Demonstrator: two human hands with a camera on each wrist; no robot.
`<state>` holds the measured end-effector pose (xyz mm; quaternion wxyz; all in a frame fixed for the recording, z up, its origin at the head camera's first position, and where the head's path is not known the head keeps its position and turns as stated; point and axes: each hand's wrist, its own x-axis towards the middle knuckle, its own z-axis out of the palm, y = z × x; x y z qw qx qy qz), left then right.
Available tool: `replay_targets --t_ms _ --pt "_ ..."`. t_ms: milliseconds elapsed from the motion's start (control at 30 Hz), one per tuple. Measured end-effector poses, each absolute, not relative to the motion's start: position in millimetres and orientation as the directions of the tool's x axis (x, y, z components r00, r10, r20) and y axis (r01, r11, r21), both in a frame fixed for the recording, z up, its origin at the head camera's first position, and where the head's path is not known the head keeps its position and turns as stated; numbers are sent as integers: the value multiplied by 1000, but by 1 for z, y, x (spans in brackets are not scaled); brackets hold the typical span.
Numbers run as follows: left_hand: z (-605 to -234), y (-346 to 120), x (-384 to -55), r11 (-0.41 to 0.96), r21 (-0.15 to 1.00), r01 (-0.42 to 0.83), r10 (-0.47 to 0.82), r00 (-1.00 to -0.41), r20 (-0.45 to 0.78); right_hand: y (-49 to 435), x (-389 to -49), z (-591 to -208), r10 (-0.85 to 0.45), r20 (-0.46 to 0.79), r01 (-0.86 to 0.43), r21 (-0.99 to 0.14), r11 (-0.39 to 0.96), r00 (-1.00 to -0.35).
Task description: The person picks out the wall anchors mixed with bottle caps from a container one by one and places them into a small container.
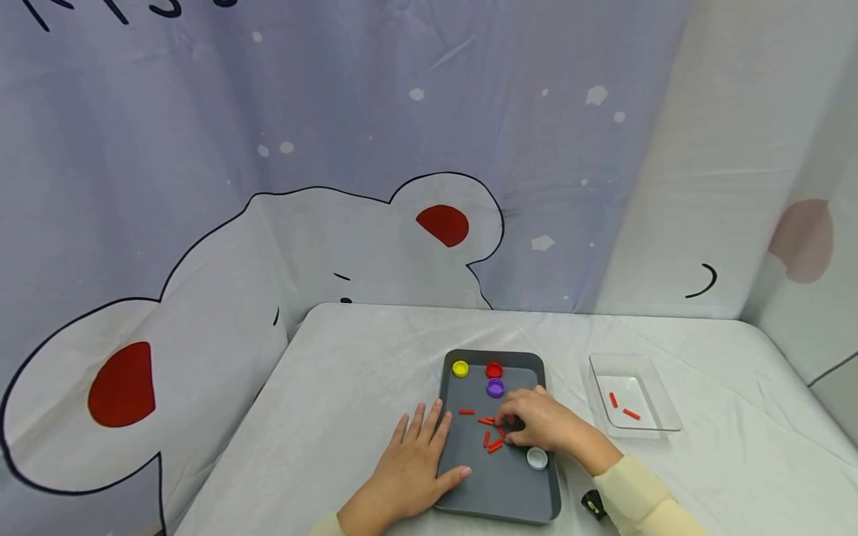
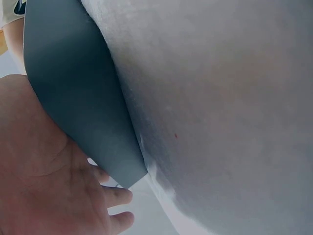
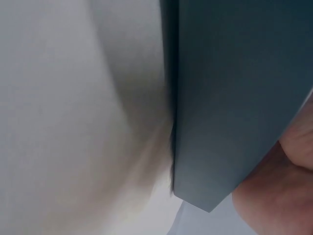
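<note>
On the white-covered table lies a dark grey tray (image 1: pixel 499 495) with several short red sticks (image 1: pixel 494 447) scattered around its middle. My right hand (image 1: pixel 541 418) reaches over the tray from the right, fingers curled down, and pinches a red stick (image 1: pixel 501 431) between thumb and fingertips. My left hand (image 1: pixel 414 467) lies spread at the tray's left edge, its thumb over the rim. In the left wrist view the palm (image 2: pixel 44 166) stands beside the tray's outer wall (image 2: pixel 83 93). The right wrist view shows the tray's wall (image 3: pixel 230 98) and part of the hand (image 3: pixel 274 200), but no sticks.
A yellow cap (image 1: pixel 460 368), a red cap (image 1: pixel 494 370) and a purple cap (image 1: pixel 495 388) sit at the tray's far end. A white cap (image 1: pixel 536 458) lies near its right edge. Right of the tray stands a clear box (image 1: pixel 660 394) holding two red sticks. A small black object (image 1: pixel 593 504) lies near the right sleeve.
</note>
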<state>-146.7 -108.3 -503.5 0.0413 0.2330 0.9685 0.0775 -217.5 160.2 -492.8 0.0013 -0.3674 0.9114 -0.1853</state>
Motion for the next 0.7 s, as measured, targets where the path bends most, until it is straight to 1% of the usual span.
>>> replay_targets --t_ms 700 --pt "-505 -109 -147 878 170 448 460 -887 -35 160 -219 -495 -656 157 -664 -347 663 -738"
